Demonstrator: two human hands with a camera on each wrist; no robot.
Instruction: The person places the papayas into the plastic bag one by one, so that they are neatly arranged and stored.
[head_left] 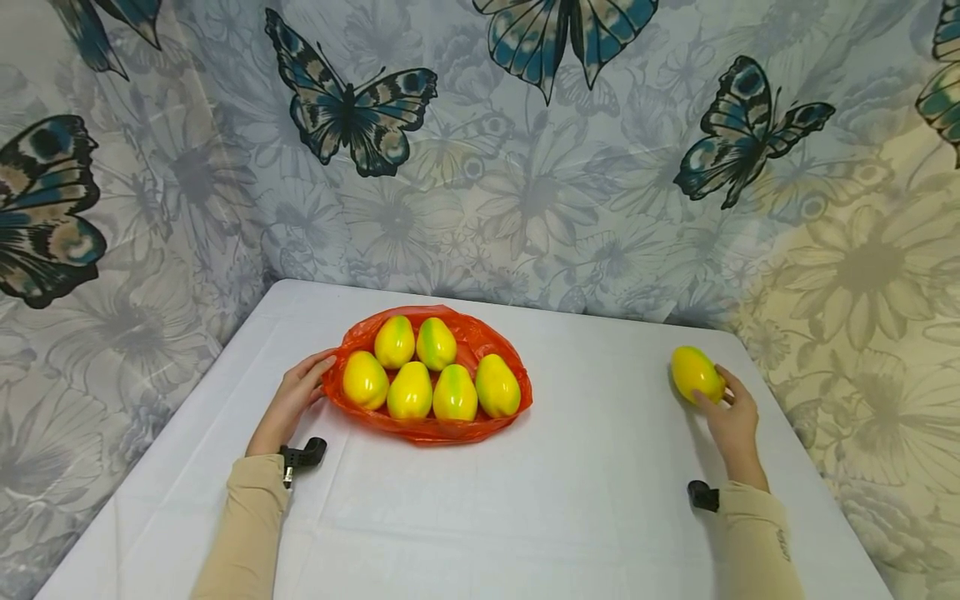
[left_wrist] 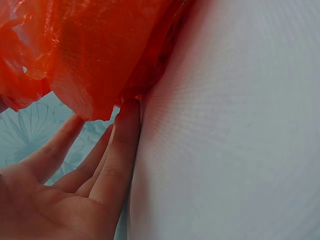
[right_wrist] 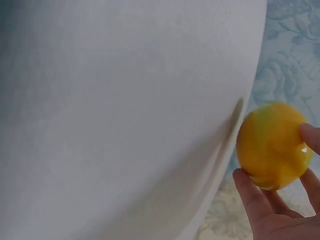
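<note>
Both our hands are busy: our right hand (head_left: 731,419) curls its fingers on the lone yellow fruit (head_left: 696,374), just at its 11 o'clock. Our left hand (head_left: 294,398), fingers straight, touches the red bag (head_left: 438,427) of six fruits at 3 o'clock on the table (head_left: 570,500).

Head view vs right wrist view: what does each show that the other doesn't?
Only the head view shows the orange bag holding six yellow-green fruits, the left hand touching the bag's edge, both sleeves, and the butterfly curtain.

Only the right wrist view shows, close up, the fingertips against the underside of the lone fruit and a small glint on its skin.

Both show the right hand on the lone fruit near the edge of the white table.
</note>
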